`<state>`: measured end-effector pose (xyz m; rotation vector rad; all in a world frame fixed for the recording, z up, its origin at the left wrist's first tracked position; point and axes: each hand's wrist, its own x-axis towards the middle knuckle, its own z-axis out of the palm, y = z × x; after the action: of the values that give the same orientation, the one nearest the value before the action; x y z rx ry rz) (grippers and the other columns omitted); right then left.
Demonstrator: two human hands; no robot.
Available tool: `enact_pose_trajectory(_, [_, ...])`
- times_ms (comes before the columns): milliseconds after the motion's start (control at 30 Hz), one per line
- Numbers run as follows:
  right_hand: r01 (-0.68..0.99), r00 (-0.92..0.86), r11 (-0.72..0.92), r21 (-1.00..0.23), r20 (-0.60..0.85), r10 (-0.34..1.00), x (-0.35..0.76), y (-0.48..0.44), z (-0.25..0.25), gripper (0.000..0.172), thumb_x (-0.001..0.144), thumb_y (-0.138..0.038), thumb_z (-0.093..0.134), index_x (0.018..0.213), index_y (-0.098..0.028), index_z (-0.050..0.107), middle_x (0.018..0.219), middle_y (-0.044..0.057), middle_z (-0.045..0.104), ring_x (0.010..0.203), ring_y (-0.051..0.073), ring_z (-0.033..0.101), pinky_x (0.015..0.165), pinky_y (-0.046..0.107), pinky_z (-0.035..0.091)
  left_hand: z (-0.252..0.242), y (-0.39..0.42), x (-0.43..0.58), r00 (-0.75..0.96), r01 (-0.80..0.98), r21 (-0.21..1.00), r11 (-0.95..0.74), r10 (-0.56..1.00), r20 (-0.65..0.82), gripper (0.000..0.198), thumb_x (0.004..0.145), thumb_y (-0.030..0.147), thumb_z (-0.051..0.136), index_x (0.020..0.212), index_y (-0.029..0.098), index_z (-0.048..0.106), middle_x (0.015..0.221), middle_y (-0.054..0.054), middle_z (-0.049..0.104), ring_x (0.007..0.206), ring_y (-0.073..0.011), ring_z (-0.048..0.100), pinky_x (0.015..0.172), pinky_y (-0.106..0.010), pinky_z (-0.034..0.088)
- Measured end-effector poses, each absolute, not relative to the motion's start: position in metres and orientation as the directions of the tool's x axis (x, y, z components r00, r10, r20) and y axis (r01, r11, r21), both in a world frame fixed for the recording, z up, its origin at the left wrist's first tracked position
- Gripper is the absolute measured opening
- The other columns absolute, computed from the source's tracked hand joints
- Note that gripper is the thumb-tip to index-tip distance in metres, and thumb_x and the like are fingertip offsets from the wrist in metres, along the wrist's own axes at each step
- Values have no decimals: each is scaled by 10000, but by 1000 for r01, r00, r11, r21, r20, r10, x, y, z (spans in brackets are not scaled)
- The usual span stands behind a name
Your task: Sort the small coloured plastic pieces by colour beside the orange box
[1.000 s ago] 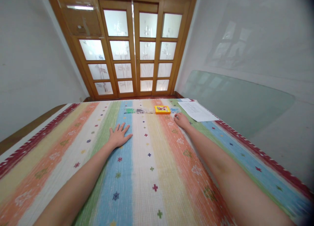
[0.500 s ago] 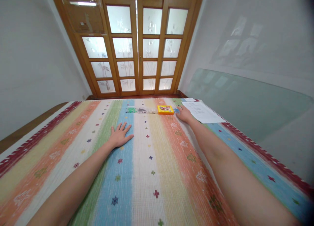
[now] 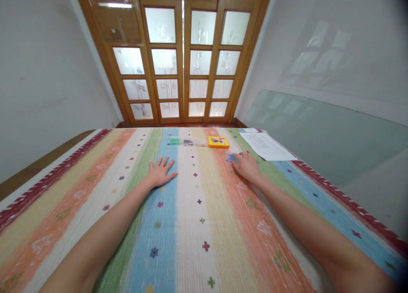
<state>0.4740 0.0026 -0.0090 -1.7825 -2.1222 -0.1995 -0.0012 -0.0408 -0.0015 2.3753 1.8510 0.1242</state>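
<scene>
My left hand (image 3: 160, 173) lies flat on the striped tablecloth (image 3: 191, 225), fingers spread, with nothing in it. To the right, my right hand (image 3: 247, 167) has its fingers closed on the edge of a small clear plastic bag with blue contents (image 3: 230, 158); what is inside is too small to make out. Just beyond that bag sits a flat yellow box (image 3: 218, 142) with a printed lid. Left of the box, in a row, are a clear bag with green contents (image 3: 174, 141) and another with dark contents (image 3: 188, 142).
White printed sheets (image 3: 266, 146) lie at the far right of the table. Beyond the far edge stand wooden doors (image 3: 183, 72) with frosted panes. A glass panel (image 3: 306, 136) leans along the right wall.
My right hand has drawn the bag with blue contents nearer, away from its place beside the yellow box. My left hand stays flat on the cloth. The view has shifted slightly.
</scene>
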Motion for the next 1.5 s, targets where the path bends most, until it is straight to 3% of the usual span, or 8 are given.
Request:
enact_pose_trajectory(133, [835, -403, 501, -226, 370, 837, 426, -18, 3, 425, 989, -448, 616, 1389, -314, 671, 1317, 131, 634, 1257, 368, 559, 1121, 515, 424, 2, -35, 1, 250, 955, 168, -244, 968, -14, 829, 948, 787, 412, 1644, 338, 377, 1759, -120, 232, 1603, -449, 180, 1214, -770, 111])
enact_pose_trajectory(233, [733, -505, 622, -274, 393, 769, 383, -12, 4, 416, 998, -437, 624, 1392, -311, 656, 1411, 119, 595, 1298, 357, 548, 1137, 541, 426, 8, -26, 10, 227, 956, 187, -228, 974, 26, 787, 910, 729, 527, 1549, 270, 511, 1664, -176, 400, 1526, -442, 346, 1221, -723, 180])
enact_pose_trajectory(400, [643, -566, 678, -356, 375, 734, 314, 21, 0, 448, 1020, -477, 617, 1438, -318, 608, 1500, 108, 555, 1375, 322, 528, 1146, 514, 455, 9, -12, 30, 297, 899, 294, -324, 945, 133, 740, 918, 593, 603, 1553, 229, 492, 1594, -149, 502, 1475, -353, 446, 1239, -533, 300])
enact_pose_trajectory(500, [626, -589, 707, -329, 394, 705, 286, 33, -3, 465, 1021, -473, 625, 1457, -315, 593, 1505, 104, 560, 1406, 299, 514, 1164, 490, 452, 3, -6, 35, 363, 830, 358, -427, 902, 233, 747, 944, 502, 617, 1599, 194, 433, 1585, -147, 522, 1464, -325, 467, 1239, -487, 325])
enact_pose_trajectory(700, [603, -638, 758, -249, 420, 646, 276, 26, -9, 468, 1067, -452, 543, 1505, -288, 564, 1561, 135, 522, 1456, 287, 473, 1179, 499, 441, -10, 5, 28, 394, 734, 442, -515, 854, 341, 669, 953, 456, 649, 1537, 156, 520, 1459, -165, 629, 1355, -314, 571, 1186, -465, 409])
enact_pose_trajectory(1067, [592, -680, 797, -123, 454, 575, 276, 17, -2, 404, 1078, -386, 546, 1453, -249, 611, 1438, 150, 621, 1357, 280, 549, 1153, 487, 456, -16, 4, 27, 402, 700, 454, -550, 830, 387, 675, 909, 430, 741, 1524, 223, 553, 1442, -141, 656, 1300, -327, 613, 1147, -492, 433])
enact_pose_trajectory(1333, [664, -495, 680, -309, 500, 711, 274, 22, 3, 371, 1113, -376, 456, 1360, -215, 681, 1295, 128, 735, 1229, 255, 665, 1076, 405, 505, -9, -6, 32, 347, 668, 545, -507, 860, 375, 966, 843, 347, 808, 1667, 255, 312, 1392, -124, 671, 1177, -306, 670, 1114, -503, 474])
enact_pose_trajectory(1500, [583, -374, 671, -458, 582, 722, 280, 27, -1, 464, 1111, -477, 413, 1317, -194, 717, 1314, 126, 742, 1217, 260, 692, 1077, 412, 527, -7, -10, 33, 370, 555, 613, -562, 827, 423, 914, 907, 283, 692, 1696, 247, 232, 1686, -143, 389, 1421, -304, 536, 1233, -494, 385])
